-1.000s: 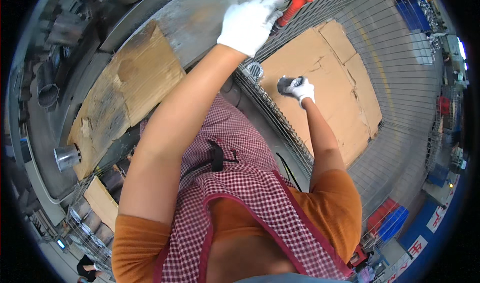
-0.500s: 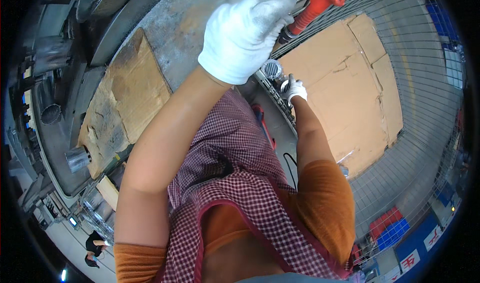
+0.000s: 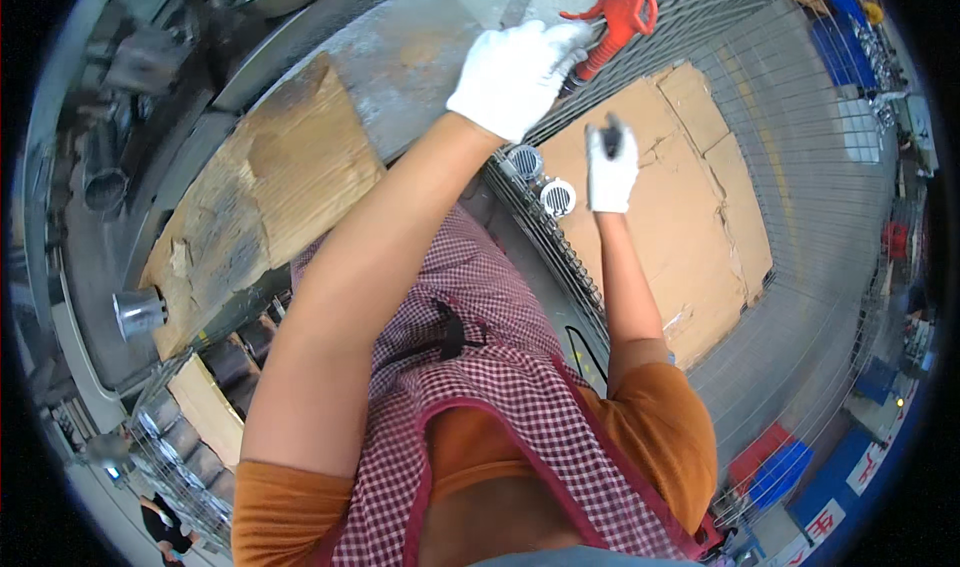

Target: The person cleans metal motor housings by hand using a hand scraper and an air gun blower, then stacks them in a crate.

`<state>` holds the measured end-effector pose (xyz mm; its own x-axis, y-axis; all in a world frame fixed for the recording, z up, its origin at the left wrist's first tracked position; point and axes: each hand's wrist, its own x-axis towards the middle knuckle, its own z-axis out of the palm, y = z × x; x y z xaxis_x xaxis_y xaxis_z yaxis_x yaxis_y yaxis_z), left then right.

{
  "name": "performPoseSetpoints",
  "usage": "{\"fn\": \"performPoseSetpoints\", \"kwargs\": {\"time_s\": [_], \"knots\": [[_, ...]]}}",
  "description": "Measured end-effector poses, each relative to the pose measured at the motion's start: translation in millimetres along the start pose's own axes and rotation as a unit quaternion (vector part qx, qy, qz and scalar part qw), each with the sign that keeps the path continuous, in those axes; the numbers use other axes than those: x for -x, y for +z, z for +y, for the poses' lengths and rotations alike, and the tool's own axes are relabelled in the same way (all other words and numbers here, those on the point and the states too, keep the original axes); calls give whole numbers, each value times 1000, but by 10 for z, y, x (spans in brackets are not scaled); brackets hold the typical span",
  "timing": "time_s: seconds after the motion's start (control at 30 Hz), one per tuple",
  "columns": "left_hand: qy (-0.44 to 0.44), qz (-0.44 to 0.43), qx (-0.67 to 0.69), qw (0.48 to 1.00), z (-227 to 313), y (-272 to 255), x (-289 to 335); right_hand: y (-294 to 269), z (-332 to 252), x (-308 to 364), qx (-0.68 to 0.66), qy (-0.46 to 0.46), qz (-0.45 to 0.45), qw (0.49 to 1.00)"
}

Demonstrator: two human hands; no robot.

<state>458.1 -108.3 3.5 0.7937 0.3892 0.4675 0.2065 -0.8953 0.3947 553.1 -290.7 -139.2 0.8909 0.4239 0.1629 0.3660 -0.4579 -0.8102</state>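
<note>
My left hand [image 3: 520, 79], in a white glove greyed at the fingertips, is curled at the basket's wire rim, close beside a red air blow gun [image 3: 622, 12]. What its fingers close on is hidden. My right hand [image 3: 612, 174], also gloved and dark around the fingers, hovers over the cardboard sheet [image 3: 680, 227] with its fingers apart and nothing visible in them. Left of it, at the basket's near edge, sit two round metal parts with slotted faces: one grey part [image 3: 524, 162] and, just nearer, a brighter part [image 3: 557, 198].
The cardboard lies inside a large wire mesh basket [image 3: 810, 217]. To the left is a worn, stained board [image 3: 270, 167] on a metal bench, with a metal cup-shaped part [image 3: 138, 313] by its edge. Another person [image 3: 166, 529] stands far off at the lower left.
My right hand has let go of the brighter slotted part and moved up and away over the cardboard. My left hand sits slightly farther right in the picture as the view shifted.
</note>
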Motion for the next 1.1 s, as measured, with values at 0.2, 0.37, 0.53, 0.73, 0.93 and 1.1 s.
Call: {"fn": "performPoseSetpoints", "kwargs": {"time_s": [0.2, 0.37, 0.53, 0.73, 0.93, 1.1], "knots": [[-84, -59, 23, 994, 175, -356, 244, -395, -1823, -543, -19, -449, 146, 881], [-73, -16, 43, 996, -68, -1084, 975, -55, -2149, -596, 203, -363, -106, 903], [-280, 101, -57, 953, -833, -1959, 1916, 210, -1943, -688, 129, -315, 28, 940], [-461, 113, -229, 850, -1790, -2366, 2827, 296, -1759, -861, 74, -302, 57, 949], [-423, 94, -278, 857, -2022, -2181, 3045, 285, -1707, -939, 52, -285, 56, 956], [-433, 115, -247, 859, -1934, -2195, 3023, 331, -1745, -925, -1, -249, 76, 965]]}}
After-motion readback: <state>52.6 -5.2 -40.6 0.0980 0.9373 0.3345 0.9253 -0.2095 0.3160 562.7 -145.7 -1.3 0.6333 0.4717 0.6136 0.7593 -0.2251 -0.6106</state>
